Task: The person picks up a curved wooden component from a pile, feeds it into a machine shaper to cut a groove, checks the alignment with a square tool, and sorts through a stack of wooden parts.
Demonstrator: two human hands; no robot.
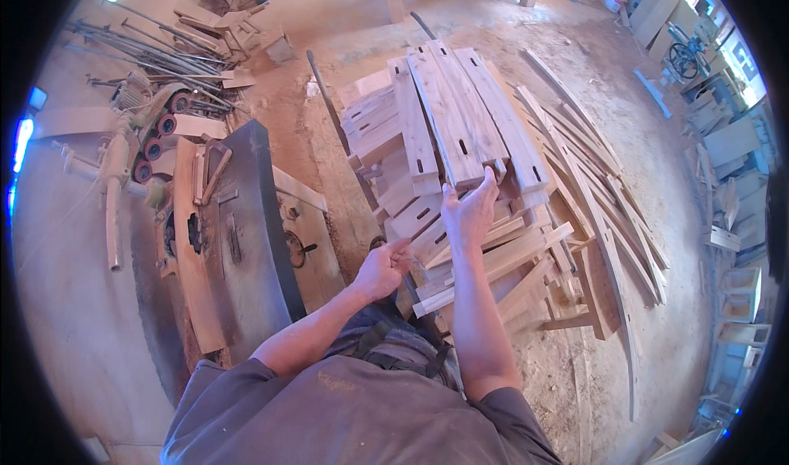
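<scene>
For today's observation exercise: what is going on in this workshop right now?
A person stands over a stack of wood pieces on a sawdust floor. Their right hand reaches to the near end of a long slotted plank lying on top of the stack. The left hand is loosely curled at the stack's near edge; what it grips is unclear. A dark machine table stands to the left.

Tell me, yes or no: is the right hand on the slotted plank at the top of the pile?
Yes, the right hand has its fingers up against the near end of the slotted plank on the pile.
</scene>
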